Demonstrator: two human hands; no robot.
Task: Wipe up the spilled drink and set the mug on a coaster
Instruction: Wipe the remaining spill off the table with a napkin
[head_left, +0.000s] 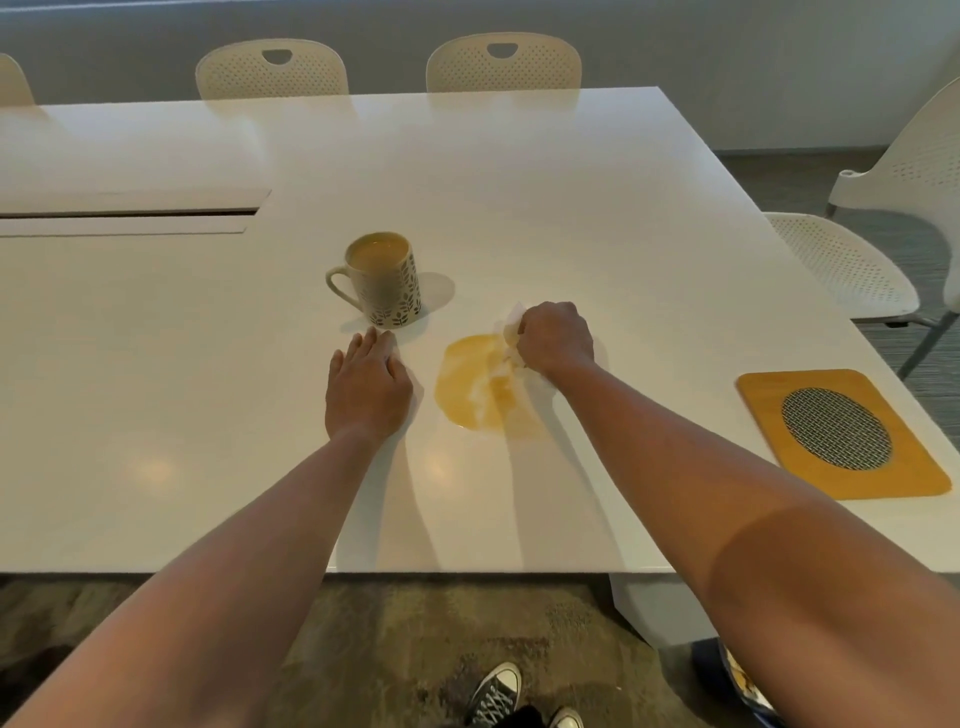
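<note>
**Q:** Where is the spill, and what is acting on it?

**A:** The spill (480, 384) lies on the white table (571, 197), between my two hands and toward the near edge. Its long axis runs from far to near. My right hand (556, 340) sits at its far right edge, fingers curled tight round a wad of paper towel (511, 327) that touches the liquid. A pale streak already crosses the puddle, so I judge wiping is under way, not finished.

**Q:** And the other hand?

**A:** My left hand (366, 387) rests flat on the table just left of the spill, fingers straight, holding nothing.

**Q:** Where do the mug and coaster stand?

**A:** The mug (384, 280) stands upright beyond my left hand, handle pointing left, still holding drink. The coaster (841, 434) lies well apart, at the table's right edge, beside my right forearm.

**Q:** What does the next stroke depend on?

**A:** The bulk of the liquid lies near and left of the towel. The right hand is on it, so I would pull toward myself along that long axis.
</note>
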